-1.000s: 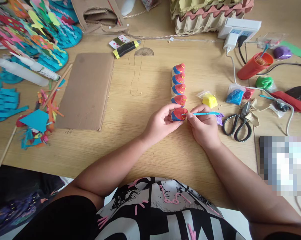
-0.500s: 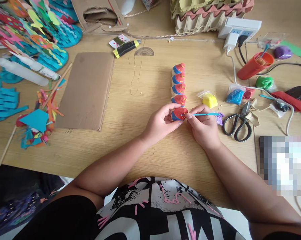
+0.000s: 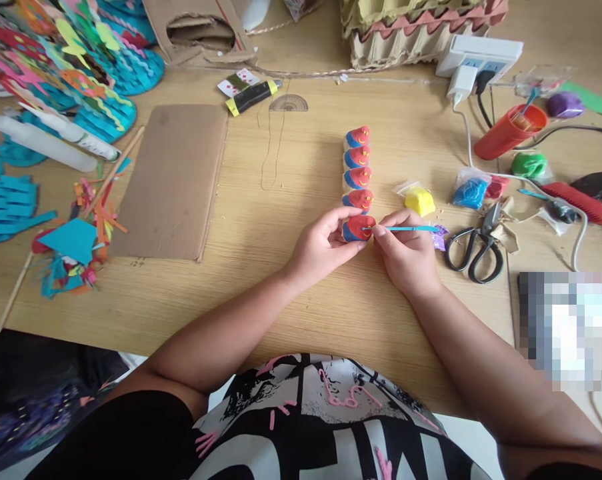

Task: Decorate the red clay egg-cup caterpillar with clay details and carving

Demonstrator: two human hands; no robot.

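Note:
A row of red and blue clay-covered bumps [image 3: 357, 178], with small yellow details, runs up the middle of the table. My left hand [image 3: 318, 245] grips the nearest bump [image 3: 353, 230] between thumb and fingers. In a pinch, my right hand [image 3: 409, 253] holds a thin blue modelling tool [image 3: 413, 229], its tip touching the red face of that bump. Right of the row lies a lump of yellow clay [image 3: 419, 200] on clear wrap. Black-handled scissors [image 3: 475, 247] lie beyond my right hand, beside a small purple packet [image 3: 439, 237].
A cardboard sheet [image 3: 173, 183] lies to the left, near paper scraps [image 3: 83, 257] and glue bottles [image 3: 55, 143]. Egg cartons [image 3: 415, 33] stand at the back. A red cup [image 3: 511, 132], bagged blue clay [image 3: 471, 190] and a power strip [image 3: 481, 57] with cables occupy the right.

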